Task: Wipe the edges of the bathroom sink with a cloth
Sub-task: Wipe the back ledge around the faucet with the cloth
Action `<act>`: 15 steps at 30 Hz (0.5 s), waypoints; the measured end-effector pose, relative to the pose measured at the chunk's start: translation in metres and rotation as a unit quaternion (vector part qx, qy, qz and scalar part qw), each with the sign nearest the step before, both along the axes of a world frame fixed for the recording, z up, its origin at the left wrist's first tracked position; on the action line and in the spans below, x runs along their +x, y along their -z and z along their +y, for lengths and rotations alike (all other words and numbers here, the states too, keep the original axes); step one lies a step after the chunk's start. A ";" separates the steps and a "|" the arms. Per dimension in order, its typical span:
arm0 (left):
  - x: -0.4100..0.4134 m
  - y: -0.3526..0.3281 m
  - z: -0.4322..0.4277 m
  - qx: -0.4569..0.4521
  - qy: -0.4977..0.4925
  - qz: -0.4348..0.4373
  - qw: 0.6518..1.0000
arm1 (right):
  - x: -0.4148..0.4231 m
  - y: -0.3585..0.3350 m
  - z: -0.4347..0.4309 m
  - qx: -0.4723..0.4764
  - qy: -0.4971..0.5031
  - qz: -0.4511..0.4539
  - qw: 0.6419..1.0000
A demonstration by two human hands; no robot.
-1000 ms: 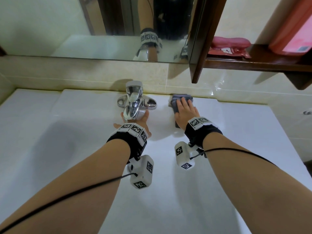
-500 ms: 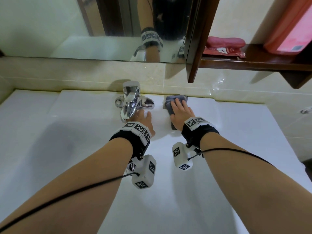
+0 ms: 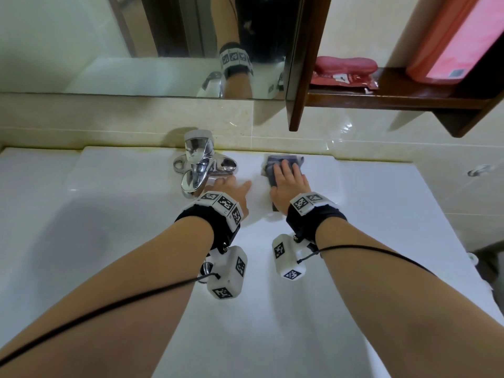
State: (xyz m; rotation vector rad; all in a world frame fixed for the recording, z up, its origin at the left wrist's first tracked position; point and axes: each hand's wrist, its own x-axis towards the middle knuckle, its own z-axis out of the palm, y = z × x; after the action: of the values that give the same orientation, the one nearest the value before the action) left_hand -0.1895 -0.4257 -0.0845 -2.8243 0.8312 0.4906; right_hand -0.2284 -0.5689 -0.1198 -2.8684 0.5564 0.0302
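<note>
A grey folded cloth [image 3: 283, 160] lies on the back edge of the white sink [image 3: 368, 203], just right of the chrome faucet [image 3: 200, 166]. My right hand [image 3: 289, 184] presses flat on the cloth with straight fingers. My left hand [image 3: 231, 190] rests flat on the sink's rim right beside the faucet spout, fingers spread and holding nothing. Both wrists wear black bands with marker blocks.
A mirror [image 3: 136, 45] runs along the wall behind the sink. A dark wooden shelf [image 3: 395, 100] juts out at the upper right with a red packet [image 3: 343, 70] and a pink box [image 3: 458, 36] on it. Beige tiles back the counter.
My right hand has slid the cloth slightly left along the back edge, closer to the faucet. My left hand has shifted a little right of the spout.
</note>
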 end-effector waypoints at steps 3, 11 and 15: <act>-0.004 -0.003 -0.005 0.033 0.009 0.017 0.999 | -0.004 0.000 -0.008 0.007 -0.021 0.000 1.000; -0.009 -0.009 -0.016 0.080 0.006 0.026 0.996 | -0.030 -0.002 -0.062 0.014 0.092 0.031 0.995; -0.008 -0.007 -0.022 0.091 0.001 0.042 0.995 | -0.018 -0.004 -0.046 0.030 0.078 0.034 0.996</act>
State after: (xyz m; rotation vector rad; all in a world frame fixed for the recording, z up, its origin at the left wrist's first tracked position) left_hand -0.1973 -0.4475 -0.0779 -2.6521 0.7629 0.6535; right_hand -0.2460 -0.6145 -0.1160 -2.7666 0.7777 0.1166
